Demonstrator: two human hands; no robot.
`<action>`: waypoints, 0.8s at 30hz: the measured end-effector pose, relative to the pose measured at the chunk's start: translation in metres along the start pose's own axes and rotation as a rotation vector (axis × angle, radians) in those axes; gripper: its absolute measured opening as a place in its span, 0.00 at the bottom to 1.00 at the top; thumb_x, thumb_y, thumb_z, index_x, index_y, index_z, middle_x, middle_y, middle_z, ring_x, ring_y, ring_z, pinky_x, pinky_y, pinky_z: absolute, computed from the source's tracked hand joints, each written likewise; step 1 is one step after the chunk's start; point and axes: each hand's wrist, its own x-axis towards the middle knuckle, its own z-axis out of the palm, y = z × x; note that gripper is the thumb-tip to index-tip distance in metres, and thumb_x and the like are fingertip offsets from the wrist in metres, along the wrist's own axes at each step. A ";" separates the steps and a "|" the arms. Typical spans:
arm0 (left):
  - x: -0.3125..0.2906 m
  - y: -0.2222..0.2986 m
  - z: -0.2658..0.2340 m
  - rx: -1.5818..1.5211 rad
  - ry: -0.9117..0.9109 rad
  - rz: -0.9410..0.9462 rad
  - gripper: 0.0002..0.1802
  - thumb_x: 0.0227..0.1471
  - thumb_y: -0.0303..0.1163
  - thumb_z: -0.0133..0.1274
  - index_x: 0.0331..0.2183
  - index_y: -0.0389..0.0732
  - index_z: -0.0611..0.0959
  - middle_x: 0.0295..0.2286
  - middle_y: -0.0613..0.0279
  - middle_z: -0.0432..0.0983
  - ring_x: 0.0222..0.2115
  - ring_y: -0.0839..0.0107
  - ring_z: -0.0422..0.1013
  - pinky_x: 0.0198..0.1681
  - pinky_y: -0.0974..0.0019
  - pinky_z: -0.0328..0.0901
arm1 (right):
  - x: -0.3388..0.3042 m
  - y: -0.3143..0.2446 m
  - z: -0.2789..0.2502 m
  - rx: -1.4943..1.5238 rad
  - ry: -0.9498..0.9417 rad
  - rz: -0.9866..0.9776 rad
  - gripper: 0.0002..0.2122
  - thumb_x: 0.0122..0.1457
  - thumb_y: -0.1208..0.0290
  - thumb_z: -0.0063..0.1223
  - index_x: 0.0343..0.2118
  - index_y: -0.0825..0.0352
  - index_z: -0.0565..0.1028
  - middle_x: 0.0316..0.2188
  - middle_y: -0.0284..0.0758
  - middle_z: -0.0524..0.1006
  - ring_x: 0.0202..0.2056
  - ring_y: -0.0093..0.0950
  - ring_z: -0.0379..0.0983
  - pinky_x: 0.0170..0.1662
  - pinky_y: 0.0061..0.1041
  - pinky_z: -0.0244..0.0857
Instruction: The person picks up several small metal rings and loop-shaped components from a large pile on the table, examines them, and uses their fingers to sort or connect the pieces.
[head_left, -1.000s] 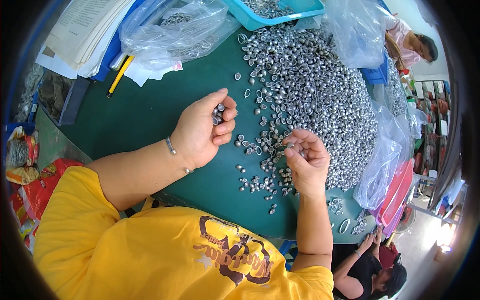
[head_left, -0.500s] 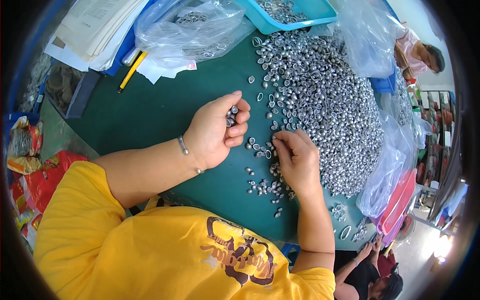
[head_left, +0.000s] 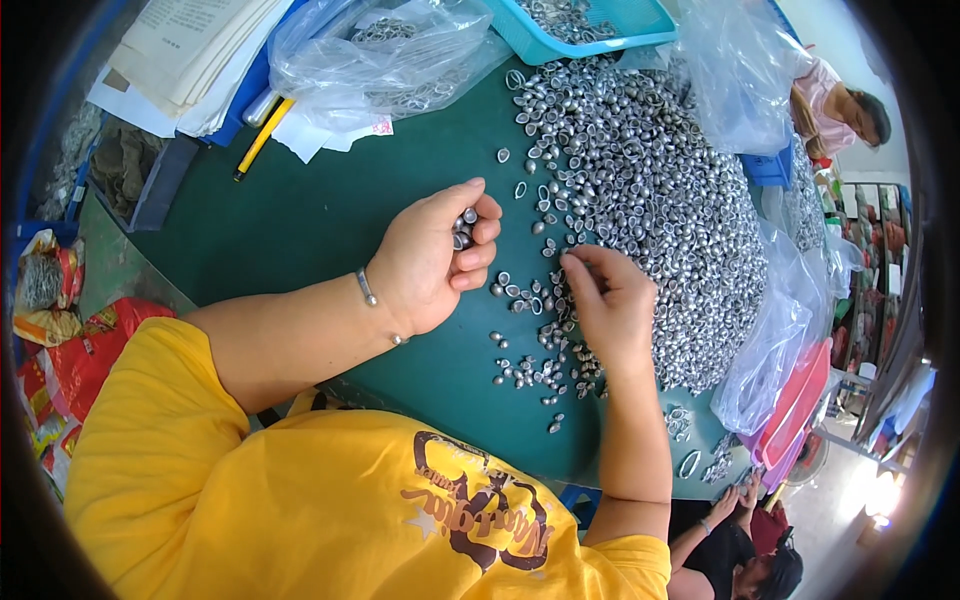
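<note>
My left hand (head_left: pixel 430 255) is palm-up, fingers curled round a few small grey metal pieces (head_left: pixel 461 240); at least 3 show, rounded ends out, long axes hard to read. My right hand (head_left: pixel 612 300), palm down, has thumb and fingertips together at the left edge of the pile (head_left: pixel 690 220); can't tell if a piece is pinched there. The pile sits on the green table (head_left: pixel 300 230), right of centre: ovals and teardrops, tips every way, no shared axis. 1 oval ring (head_left: pixel 690 463) lies apart near the table's near edge, long axis roughly away from me, tilted slightly right.

Counts: 2 hands, 1 pile (too many pieces to count), 1 turquoise basket (head_left: pixel 598 48) of pieces at the far side, 1 yellow pen (head_left: pixel 262 140), 1 cuff bracelet (head_left: pixel 366 288) on my left wrist, 2 other people (head_left: pixel 830 115) off to the right.

Around: clear bag (head_left: pixel 440 60) far left of the basket, another bag (head_left: pixel 735 85) over the pile's far right, a third bag (head_left: pixel 765 340) along its right side, beside a red tray (head_left: pixel 797 395). My right hand blocks part of the pile.
</note>
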 end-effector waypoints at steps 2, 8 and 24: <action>-0.001 0.001 0.001 -0.002 0.001 -0.009 0.12 0.52 0.38 0.41 0.22 0.43 0.70 0.17 0.70 0.61 0.14 0.82 0.54 0.14 0.79 0.48 | 0.003 0.003 0.002 -0.211 0.049 -0.191 0.04 0.47 0.78 0.53 0.27 0.71 0.74 0.19 0.34 0.72 0.19 0.19 0.66 0.23 0.16 0.60; 0.000 0.000 0.000 -0.001 -0.001 -0.008 0.12 0.52 0.39 0.41 0.22 0.44 0.70 0.17 0.70 0.61 0.14 0.82 0.54 0.14 0.79 0.48 | 0.000 0.007 -0.005 0.211 0.022 0.044 0.02 0.48 0.80 0.51 0.26 0.71 0.73 0.19 0.35 0.72 0.19 0.21 0.67 0.23 0.17 0.60; 0.000 0.000 0.000 0.007 0.012 -0.001 0.13 0.53 0.39 0.40 0.21 0.43 0.69 0.17 0.70 0.60 0.13 0.82 0.54 0.14 0.79 0.48 | 0.008 -0.007 -0.015 1.355 -0.297 0.478 0.05 0.55 0.72 0.45 0.31 0.67 0.67 0.16 0.25 0.60 0.16 0.15 0.50 0.16 0.11 0.43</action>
